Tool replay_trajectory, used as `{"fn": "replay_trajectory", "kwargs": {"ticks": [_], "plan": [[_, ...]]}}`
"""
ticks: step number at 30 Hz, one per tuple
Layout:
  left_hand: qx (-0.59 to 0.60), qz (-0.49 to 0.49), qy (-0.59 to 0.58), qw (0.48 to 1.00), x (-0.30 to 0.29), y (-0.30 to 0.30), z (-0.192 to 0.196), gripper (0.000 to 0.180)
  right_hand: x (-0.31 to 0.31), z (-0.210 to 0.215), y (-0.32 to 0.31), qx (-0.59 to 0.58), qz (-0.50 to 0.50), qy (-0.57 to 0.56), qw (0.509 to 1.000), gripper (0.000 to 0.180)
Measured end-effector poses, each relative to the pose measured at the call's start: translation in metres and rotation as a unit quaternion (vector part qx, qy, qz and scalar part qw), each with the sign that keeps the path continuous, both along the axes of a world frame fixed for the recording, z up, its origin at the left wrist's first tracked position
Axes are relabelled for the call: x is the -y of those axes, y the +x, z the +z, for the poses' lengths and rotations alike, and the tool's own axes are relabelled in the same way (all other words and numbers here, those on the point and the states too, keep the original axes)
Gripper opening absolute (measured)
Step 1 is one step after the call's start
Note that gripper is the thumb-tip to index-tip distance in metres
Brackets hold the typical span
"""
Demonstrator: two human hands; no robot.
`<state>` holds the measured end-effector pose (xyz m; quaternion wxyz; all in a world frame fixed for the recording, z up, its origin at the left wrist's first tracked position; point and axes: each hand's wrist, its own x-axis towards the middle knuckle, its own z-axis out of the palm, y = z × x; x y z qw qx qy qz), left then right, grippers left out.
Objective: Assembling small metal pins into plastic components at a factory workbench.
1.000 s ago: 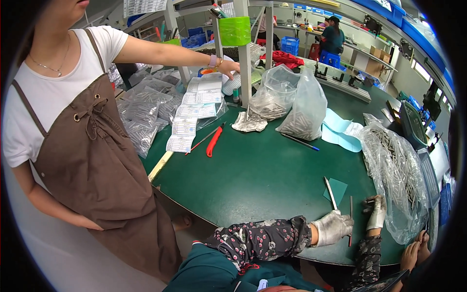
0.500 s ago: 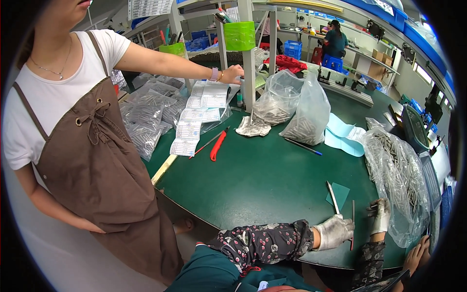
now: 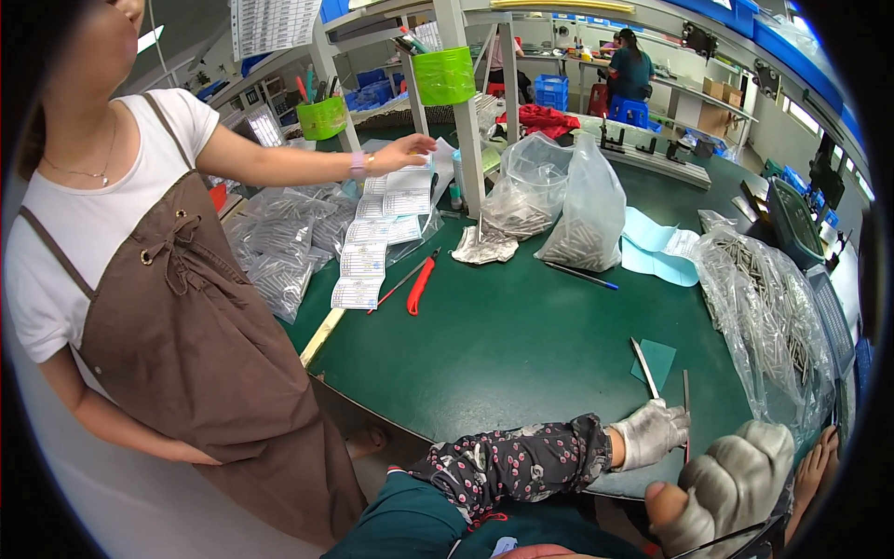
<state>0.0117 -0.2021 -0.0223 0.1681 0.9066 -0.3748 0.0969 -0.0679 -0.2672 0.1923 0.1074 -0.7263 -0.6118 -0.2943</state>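
Note:
My left hand (image 3: 652, 433), in a worn whitish glove, rests low on the green table with its fingers bent. A thin, flat silver metal tool (image 3: 644, 368) sticks out of it, its tip beside a small teal square sheet (image 3: 659, 358). Just right of the hand lies a narrow grey strip with a red lower end (image 3: 686, 396), partly covered by the fingers. My right hand (image 3: 740, 480), gloved with the thumb tip bare, is raised close to the camera at lower right. Its fingers are curled inward, and whatever they hold is hidden.
Clear bags of metal pins (image 3: 764, 307) line the table's right side; others (image 3: 582, 219) stand at the back. A person in a brown apron (image 3: 177, 289) stands left, reaching over paper slips (image 3: 363, 265). A red-handled cutter (image 3: 421, 284) and pen (image 3: 579, 276) lie mid-table. Another person's bare hand (image 3: 812, 470) shows right.
My right hand has risen from the tabletop toward the camera, its fingers curling. The left hand stays nearly in place. The apron-wearing person's hand has drawn left from the post.

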Motion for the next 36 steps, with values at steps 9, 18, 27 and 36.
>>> {"fn": "replay_trajectory", "kwargs": {"ticks": [9, 18, 27, 36], "plan": [[-0.008, 0.016, -0.007, 1.0, -0.012, 0.005, 0.005, 0.031, 0.004, 0.007, -0.003, 0.102, -0.002, 0.003, 0.995, 0.008], [-0.042, 0.052, -0.329, 0.942, -0.008, 0.011, -0.002, 0.019, 0.044, -0.087, 0.071, -0.512, -0.054, 0.343, 0.786, 0.012], [-0.429, 0.086, -0.57, 0.696, -0.021, 0.016, 0.022, 0.012, 0.067, -0.159, 0.136, -0.644, -0.113, 0.273, 0.706, 0.025], [-0.357, 0.125, -0.522, 0.764, -0.016, 0.017, 0.001, 0.019, 0.073, -0.167, 0.138, -0.705, -0.065, 0.351, 0.612, 0.017]]}}
